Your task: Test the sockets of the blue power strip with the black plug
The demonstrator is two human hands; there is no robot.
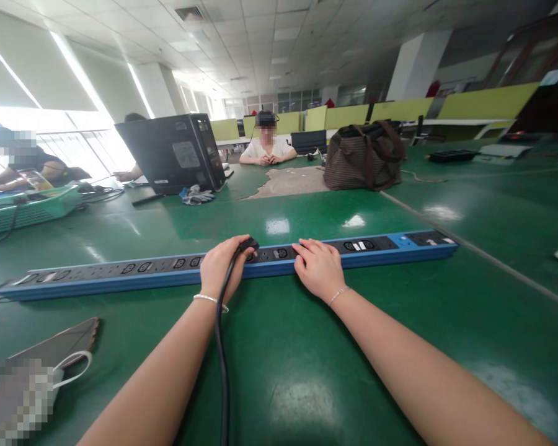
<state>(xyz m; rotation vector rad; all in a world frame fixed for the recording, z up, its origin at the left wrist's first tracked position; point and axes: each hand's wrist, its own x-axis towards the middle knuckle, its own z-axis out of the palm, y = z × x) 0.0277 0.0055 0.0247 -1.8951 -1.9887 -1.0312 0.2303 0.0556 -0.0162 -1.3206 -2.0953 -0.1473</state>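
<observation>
A long blue power strip (270,269) with black sockets along its top lies across the green table. My left hand (221,269) grips a black plug (251,244) just above the strip's middle, fingers wrapped round it. From the plug, a thick black power cord (221,347) runs over the wrist and down toward the bottom edge. My right hand (320,266) rests on the strip right of the middle, its fingers stretched over the sockets and holding nothing. Whether the plug touches a socket is hidden by the left hand.
A black computer tower (167,155) and gloves (196,195) stand beyond the strip at left, near a green basket (41,207). A brown bag (358,158) sits at back right. Across the table sits a person (267,152). A phone-like flat object (69,339) lies front left.
</observation>
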